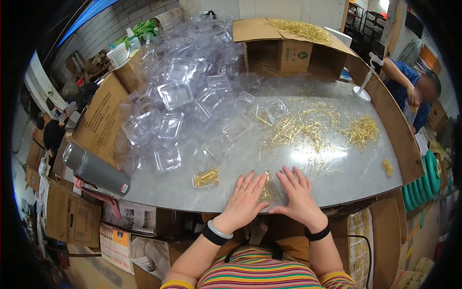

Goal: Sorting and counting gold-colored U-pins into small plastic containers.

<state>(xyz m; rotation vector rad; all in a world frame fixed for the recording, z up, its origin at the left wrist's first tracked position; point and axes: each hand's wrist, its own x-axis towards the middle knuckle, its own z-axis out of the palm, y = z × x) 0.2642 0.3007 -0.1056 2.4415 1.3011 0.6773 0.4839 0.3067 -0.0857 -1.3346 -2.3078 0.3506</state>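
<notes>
My left hand [246, 193] and my right hand [299, 198] lie flat near the table's front edge, fingers stretched out. Between them is a small bunch of thin gold pin-like pieces [267, 189], partly covered by the left fingers. Just left of my left hand sits a small clear plastic box [206, 177] filled with the same gold pieces. Beyond my right hand spreads a loose heap of gold pins [303, 126], with a denser pile [362, 132] to its right. A little clump [387, 167] rests by the right edge.
Clear plastic boxes [178, 96] are heaped across the back left. A grey flask [94, 168] stands at the left edge. An open cardboard box [262, 60] stands at the back, beside a white stand [362, 93]. Cardboard walls [402, 125] border the table; a person in blue [402, 79] sits beyond.
</notes>
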